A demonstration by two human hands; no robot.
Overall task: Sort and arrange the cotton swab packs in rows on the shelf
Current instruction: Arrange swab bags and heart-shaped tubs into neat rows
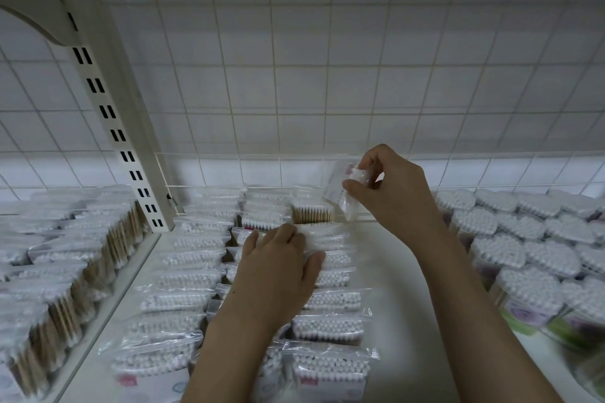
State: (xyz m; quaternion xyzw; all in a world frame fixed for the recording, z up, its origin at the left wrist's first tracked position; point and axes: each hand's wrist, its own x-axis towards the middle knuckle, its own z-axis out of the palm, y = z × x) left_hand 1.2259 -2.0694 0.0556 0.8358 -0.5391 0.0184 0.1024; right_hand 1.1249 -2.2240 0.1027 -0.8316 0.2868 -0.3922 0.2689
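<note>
White tiled wall [327,75] seen through a wire grid backs a pale shelf [402,271] viewed from above, with a slotted upright post [108,114] at the left. Three rows of clear cotton swab packs [183,271] run from the front edge toward the back, each bag standing on edge with white swab tips showing through the plastic. The left and right rows look fairly even; the middle row is mostly hidden under the person's forearm.

The left hand [278,258] lies flat, fingers straight, pressing on the packs of the middle and right rows as if to steady them. The right hand [389,186] is raised near the back of the shelf, fingers and thumb pinching one small clear pack [343,193], which hangs tilted above the far end of the right row, beside a pack whose wooden sticks [311,214] show.

Judging by this, the sorting is well along: most packs already stand in rows, and the held pack has yet to be set in place. A bare strip of shelf lies to the right of the rows, so another row may be left to fill.

Further right sit heart-shaped clear tubs [523,258] packed with upright swabs, white tips up. On the neighbouring shelf at left, more bagged swabs with wooden stems [65,271] are crowded together
</note>
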